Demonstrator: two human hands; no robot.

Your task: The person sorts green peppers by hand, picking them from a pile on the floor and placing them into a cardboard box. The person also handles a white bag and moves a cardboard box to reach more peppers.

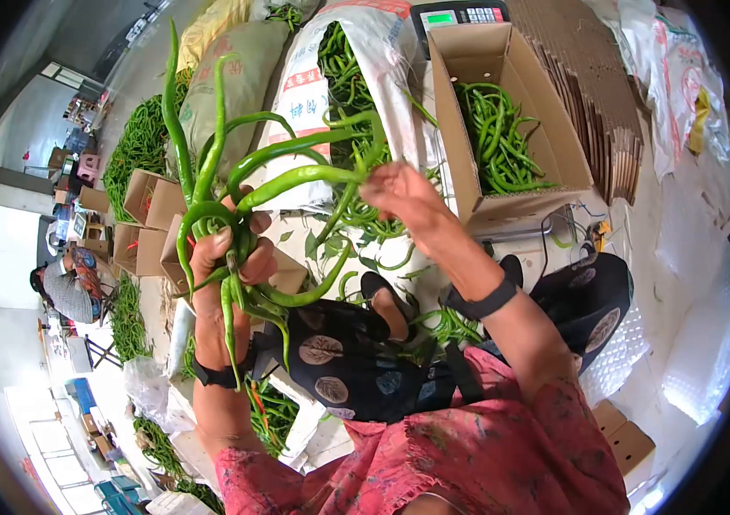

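My left hand (257, 262) is closed around a bunch of long green chili peppers (270, 159), raised above my lap. Their tips and stems fan out in several directions. To the right, my right hand (412, 206) is slightly blurred, its fingers pinched together at the end of one pepper that reaches across from the bunch. Beyond it, an open sack (395, 64) spills more green chili peppers toward the floor. An open cardboard box (524, 206) on the right holds a layer of green chili peppers (498, 142).
Behind the box is a scale (459, 15) with a lit display. Flattened cardboard (584, 94) is stacked at right. Smaller boxes (154, 202) and pepper heaps (137, 142) lie left. A seated person (73, 287) is farther off. Loose peppers and leaves lie around my feet.
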